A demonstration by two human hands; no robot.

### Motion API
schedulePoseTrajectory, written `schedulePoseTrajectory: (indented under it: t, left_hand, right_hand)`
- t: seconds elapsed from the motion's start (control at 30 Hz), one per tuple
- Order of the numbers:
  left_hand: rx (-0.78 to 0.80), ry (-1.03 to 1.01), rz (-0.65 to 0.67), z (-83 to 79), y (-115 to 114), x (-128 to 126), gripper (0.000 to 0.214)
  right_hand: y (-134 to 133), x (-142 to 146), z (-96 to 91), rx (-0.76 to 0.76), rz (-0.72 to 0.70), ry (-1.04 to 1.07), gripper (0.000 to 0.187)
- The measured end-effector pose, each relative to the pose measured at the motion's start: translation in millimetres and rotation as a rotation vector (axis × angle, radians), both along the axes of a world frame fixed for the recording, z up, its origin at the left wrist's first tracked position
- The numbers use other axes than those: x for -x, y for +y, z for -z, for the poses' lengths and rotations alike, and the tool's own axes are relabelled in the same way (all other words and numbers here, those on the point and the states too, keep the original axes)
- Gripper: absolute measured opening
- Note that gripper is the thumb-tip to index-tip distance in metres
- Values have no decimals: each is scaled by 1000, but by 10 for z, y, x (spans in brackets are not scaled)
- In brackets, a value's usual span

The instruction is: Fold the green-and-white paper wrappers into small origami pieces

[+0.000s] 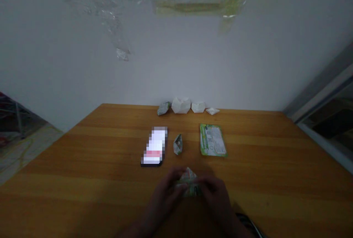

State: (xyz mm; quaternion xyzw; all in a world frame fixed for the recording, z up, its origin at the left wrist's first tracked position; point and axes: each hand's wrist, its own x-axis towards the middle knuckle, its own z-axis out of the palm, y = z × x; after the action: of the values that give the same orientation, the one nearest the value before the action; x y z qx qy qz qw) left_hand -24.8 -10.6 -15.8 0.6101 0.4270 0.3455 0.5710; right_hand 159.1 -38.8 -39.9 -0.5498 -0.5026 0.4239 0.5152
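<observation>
Both my hands hold a folded piece of printed paper (189, 175), white and green with a pointed top, low over the table's near middle. My left hand (168, 190) grips its left side, fingers closed on the edge. On the right side, my right hand (216, 192) pinches the paper between thumb and fingers. The lower part of the paper is dim and partly covered by the fingers. Just beyond my hands lies a small folded paper boat (178, 144), printed in grey-green, with its hollow showing.
A phone (154, 146) with a lit, pixelated screen lies left of the small boat. To the right is a green-and-white printed packet or sheet (213, 140). Along the wall stand a grey printed folded paper (163, 108) and white folded papers (181, 105). The wooden table (261, 146) meets the wall.
</observation>
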Motion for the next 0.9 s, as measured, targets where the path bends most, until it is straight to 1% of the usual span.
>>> schedulePoseTrajectory:
  t: [0.03, 0.07, 0.17, 0.33, 0.43, 0.53, 0.63, 0.73, 0.83, 0.9]
  left_hand:
    - [-3, 46, -10, 4, 0, -3, 22]
    - [-5, 83, -27, 2, 2, -5, 18]
    - [28, 106, -90, -23, 20, 5, 19]
    - [104, 55, -117, -76, 30, 43, 21]
    - [99, 65, -136, -106, 11, 29, 18]
    - [83, 115, -135, -114, 10, -7, 24]
    - [103, 131, -130, -79, 35, -19, 25]
    - [66, 168, -147, -37, 56, 6, 24]
    - [-67, 247, -118, -46, 54, 38, 24]
    - [-166, 316, -94, -72, 42, 48, 23]
  right_hand:
    - [-5, -7, -3, -22, -32, -16, 16]
    - [-10, -15, -10, -42, -65, -19, 18]
    - [-26, -29, -47, -65, -122, 8, 22]
    - [-21, -4, -88, -19, -111, 104, 21]
    - [-4, 6, -74, 12, -101, 132, 20]
    - [-2, -5, -42, 41, -104, 98, 24]
    - [-24, -21, -9, 35, -72, -17, 29]
    - [-49, -33, 11, -56, -52, -165, 29]
    - [-54, -54, 14, -208, -60, -273, 25]
    - [-48, -74, 11, -305, -41, -354, 21]
